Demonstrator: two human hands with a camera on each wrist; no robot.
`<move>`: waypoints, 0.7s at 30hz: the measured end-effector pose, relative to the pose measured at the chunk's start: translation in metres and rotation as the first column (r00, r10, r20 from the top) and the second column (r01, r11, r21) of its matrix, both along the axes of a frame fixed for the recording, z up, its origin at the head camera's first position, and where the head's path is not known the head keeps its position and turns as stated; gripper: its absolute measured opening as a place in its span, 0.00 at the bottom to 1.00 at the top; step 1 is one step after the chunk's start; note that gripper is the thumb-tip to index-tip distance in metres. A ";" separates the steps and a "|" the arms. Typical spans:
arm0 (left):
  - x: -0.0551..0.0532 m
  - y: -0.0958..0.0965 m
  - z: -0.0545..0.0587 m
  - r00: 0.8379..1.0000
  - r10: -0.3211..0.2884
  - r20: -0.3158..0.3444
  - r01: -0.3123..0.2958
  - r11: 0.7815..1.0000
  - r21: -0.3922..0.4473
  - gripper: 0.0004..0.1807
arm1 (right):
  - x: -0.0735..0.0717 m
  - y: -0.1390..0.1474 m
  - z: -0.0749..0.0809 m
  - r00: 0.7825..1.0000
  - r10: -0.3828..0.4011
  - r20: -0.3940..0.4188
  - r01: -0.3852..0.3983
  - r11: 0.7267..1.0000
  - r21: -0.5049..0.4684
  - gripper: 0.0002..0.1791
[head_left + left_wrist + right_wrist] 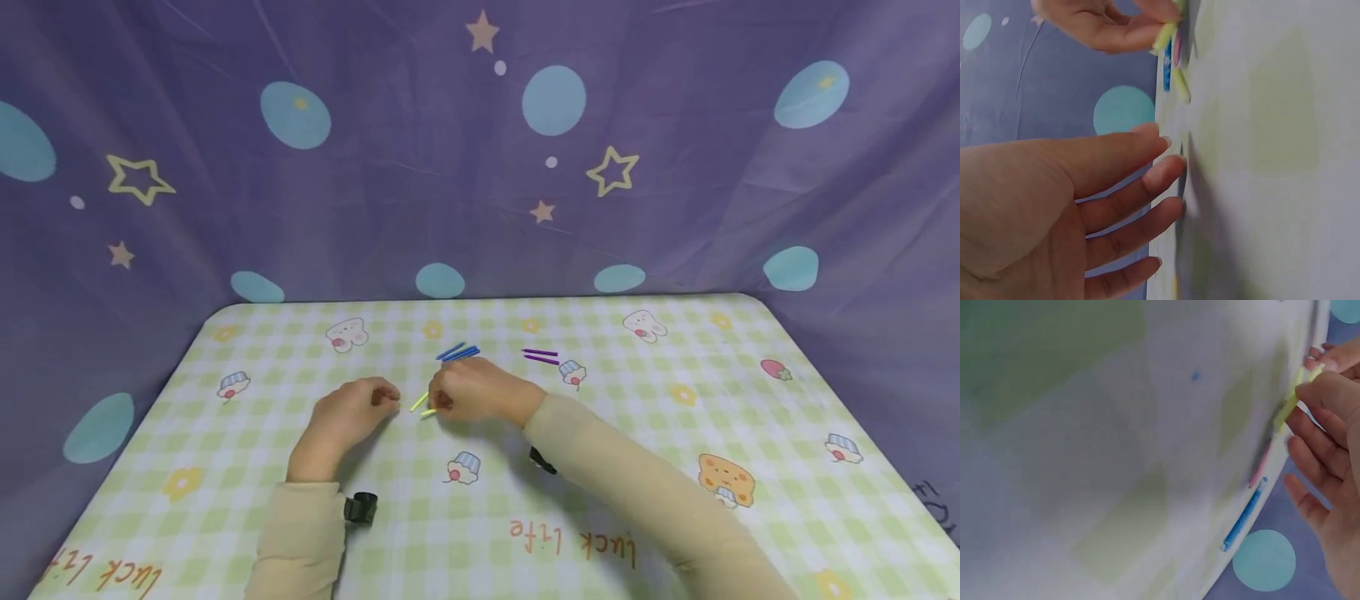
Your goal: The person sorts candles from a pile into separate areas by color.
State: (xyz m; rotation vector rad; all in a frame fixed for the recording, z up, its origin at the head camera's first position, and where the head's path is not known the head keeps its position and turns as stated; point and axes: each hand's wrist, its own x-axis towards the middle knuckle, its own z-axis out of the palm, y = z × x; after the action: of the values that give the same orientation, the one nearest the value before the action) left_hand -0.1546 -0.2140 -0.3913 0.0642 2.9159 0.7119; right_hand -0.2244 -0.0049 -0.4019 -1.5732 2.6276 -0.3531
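My right hand (472, 390) pinches a thin yellow stick (428, 412) between thumb and fingertips, close over the table. In the right wrist view the held yellow stick (1287, 411) slants out from under the thumb. Beside it a second yellow stick (418, 402) lies on the cloth. My left hand (352, 417) is just left of these sticks, holding nothing; in the left wrist view its fingers (1135, 231) are spread and loosely bent. Several blue sticks (461, 354) lie beyond the right hand. A pink stick (1261, 464) shows near the blue ones in the right wrist view.
Two purple sticks (541, 357) lie right of the blue ones. A green-and-white checked cloth (630, 400) with printed cakes, flowers and lettering covers the table. Behind the far edge hangs a purple curtain (420, 167) with stars and blue ovals.
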 end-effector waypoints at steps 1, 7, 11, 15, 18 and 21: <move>0.000 -0.002 0.000 1.000 -0.004 0.005 0.004 1.000 0.011 0.12 | -0.002 -0.003 -0.002 1.000 0.011 -0.018 -0.011 1.000 -0.002 0.04; 0.001 -0.010 0.003 0.999 -0.031 0.034 0.029 0.998 0.053 0.14 | -0.009 -0.016 -0.006 0.993 0.062 -0.103 -0.062 0.998 0.003 0.06; 0.000 -0.011 0.005 0.999 -0.031 0.036 0.029 0.998 0.055 0.14 | -0.012 -0.017 -0.006 0.994 0.050 -0.094 -0.049 0.999 0.010 0.06; -0.002 -0.009 0.005 0.999 -0.033 0.018 0.032 0.998 0.054 0.13 | -0.011 -0.009 -0.005 1.000 -0.001 -0.017 0.000 1.000 -0.025 0.07; -0.005 -0.006 0.005 0.999 -0.043 -0.002 0.044 0.997 0.057 0.13 | -0.007 0.003 -0.003 0.996 -0.059 0.072 0.066 0.993 -0.094 0.08; -0.007 -0.001 0.006 0.998 -0.057 -0.024 0.059 0.997 0.057 0.13 | -0.001 0.018 0.001 0.979 -0.107 0.175 0.136 0.977 -0.166 0.10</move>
State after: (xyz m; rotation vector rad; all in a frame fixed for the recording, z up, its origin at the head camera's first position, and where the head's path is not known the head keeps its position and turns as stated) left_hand -0.1618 -0.2154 -0.3858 0.1631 2.9009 0.7908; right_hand -0.2253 0.0134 -0.4011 -1.3610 2.6316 -0.7119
